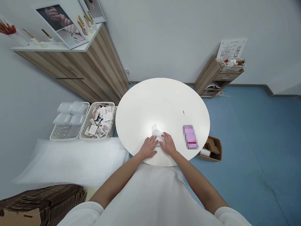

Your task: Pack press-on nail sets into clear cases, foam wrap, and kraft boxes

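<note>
A small crumpled white tissue or cloth (155, 130) lies on the round white table (162, 94), close to its near edge. From the left, my left hand (148, 147) rests its stretched fingers on the edge of the white piece, thumb apart on the tabletop. My right hand (168, 144) reaches over its right side with fingers extended and touching it. Part of the white piece is hidden under my fingers. To the right of my right hand lies a pixelated pink-purple rectangular object (190, 137). A small dark mark (183, 112) shows on the table.
Left of the table stand a white basket of cards (82, 135), another basket with clear plastic boxes (70, 116), and white sheeting (77, 160). A wooden cabinet (110, 62) is behind them. An open cardboard box (217, 150) sits on the floor at right.
</note>
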{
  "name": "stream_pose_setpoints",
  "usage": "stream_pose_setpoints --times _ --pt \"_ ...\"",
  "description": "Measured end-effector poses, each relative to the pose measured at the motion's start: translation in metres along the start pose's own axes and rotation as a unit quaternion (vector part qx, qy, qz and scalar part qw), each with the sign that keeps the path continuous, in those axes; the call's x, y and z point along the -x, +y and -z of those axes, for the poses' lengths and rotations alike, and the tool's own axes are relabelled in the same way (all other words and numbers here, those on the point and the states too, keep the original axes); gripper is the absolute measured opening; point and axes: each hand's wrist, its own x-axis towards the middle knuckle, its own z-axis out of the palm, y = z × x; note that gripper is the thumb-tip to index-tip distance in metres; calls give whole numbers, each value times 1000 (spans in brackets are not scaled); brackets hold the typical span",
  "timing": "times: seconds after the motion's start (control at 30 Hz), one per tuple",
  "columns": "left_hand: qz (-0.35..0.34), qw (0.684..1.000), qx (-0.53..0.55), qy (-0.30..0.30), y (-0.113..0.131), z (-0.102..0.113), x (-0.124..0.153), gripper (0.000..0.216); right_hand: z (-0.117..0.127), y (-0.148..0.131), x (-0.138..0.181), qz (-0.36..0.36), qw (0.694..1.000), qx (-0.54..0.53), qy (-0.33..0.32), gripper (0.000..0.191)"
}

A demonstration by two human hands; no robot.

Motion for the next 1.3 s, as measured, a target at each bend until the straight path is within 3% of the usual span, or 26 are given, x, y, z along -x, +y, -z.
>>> stream_pose_setpoints --times 0.07,0.13,0.33,0.5,0.6,0.73,0.93,1.03,1.13,1.3 --pt "-4 1000 0 0 -2 2 -4 58 6 7 5 102 991 42 -75 53" --pt "-8 1000 9 -3 -4 5 -10 59 9 11 3 146 977 72 -136 63" --pt "7 997 82 1 -5 12 -27 52 8 3 -13 121 976 93 -153 53" --pt "17 990 137 -12 3 12 -13 48 13 -10 4 119 978 34 -167 50" --pt "44 983 176 -28 8 13 -2 35 16 -14 15 88 980 -16 -175 35" --pt "133 966 218 -28 4 18 -7 20 16 -13 4 -17 981 -70 -180 11" --pt "301 930 207 -34 -4 15 -31 25 8 -6 -34 -177 972 -96 -124 29" --pt "352 905 237 4 -7 4 -32 35 -1 -6 -37 -201 971 -83 -98 25" --pt "372 883 282 47 -10 -4 -31 51 -10 -8 -30 -216 972 -74 -58 36" --pt "381 862 332 48 -18 -5 -22 50 -7 -2 -7 -185 980 -65 -29 41"
